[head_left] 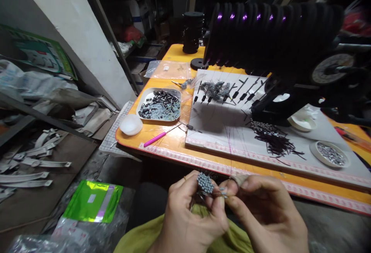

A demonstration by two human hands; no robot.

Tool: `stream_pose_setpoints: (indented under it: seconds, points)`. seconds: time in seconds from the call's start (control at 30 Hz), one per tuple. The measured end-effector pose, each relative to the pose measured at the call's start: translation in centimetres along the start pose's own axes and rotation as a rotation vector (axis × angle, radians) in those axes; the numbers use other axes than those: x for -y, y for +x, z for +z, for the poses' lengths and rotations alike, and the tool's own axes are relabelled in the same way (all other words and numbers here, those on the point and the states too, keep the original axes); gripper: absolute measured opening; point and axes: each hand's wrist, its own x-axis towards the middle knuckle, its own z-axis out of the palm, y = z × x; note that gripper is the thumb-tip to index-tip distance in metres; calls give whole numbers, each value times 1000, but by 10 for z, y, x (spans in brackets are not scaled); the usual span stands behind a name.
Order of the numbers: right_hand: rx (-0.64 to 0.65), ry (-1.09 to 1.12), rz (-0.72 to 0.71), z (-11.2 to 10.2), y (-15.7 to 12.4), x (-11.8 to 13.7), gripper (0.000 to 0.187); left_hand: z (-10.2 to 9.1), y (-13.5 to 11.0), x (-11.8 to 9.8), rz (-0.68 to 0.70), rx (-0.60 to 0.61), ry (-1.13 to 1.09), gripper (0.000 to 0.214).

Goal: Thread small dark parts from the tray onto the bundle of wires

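My left hand [193,210] is closed round a bundle of thin pieces with round grey-blue ends [205,183]. The ends face up between thumb and fingers. Beside the left thumb, my right hand [265,204] pinches some thin strands [224,194] with small pale tips; their exact kind is too small to tell. A beige wrap [240,178] covers one right finger. Both hands are held close together, in front of the table edge and above a green garment [142,235].
A white tray [140,108] of dark and grey-blue small parts stands on the orange table [171,144]. Nearby lies a pink-handled hook tool [155,139]. Dark strips [275,142], a bowl of metal bits [330,154] and a black spool machine [261,40] are to the right.
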Motion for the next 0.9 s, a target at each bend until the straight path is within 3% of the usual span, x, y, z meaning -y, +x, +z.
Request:
stream_pose_setpoints:
  seconds: [0.2, 0.43, 0.63, 0.77, 0.9]
  points:
    - [30, -40, -37, 0, -1, 0, 35, -1, 0, 1, 20, -65, -77, 14]
    - [-19, -46, -49, 0, -1, 0, 31, 1, 0, -5, -257, -43, -198, 8]
    - [-9, -71, -42, 3, -1, 2, 30, 0, -1, -2, -250, 7, -176, 8]
    - [-75, -24, -1, 4, 0, 4, 22, 3, -5, 3, -230, -18, -151, 5]
    - [-16, -49, -9, 3, 2, 4, 24, 1, -5, 6, -158, 21, -115, 6]
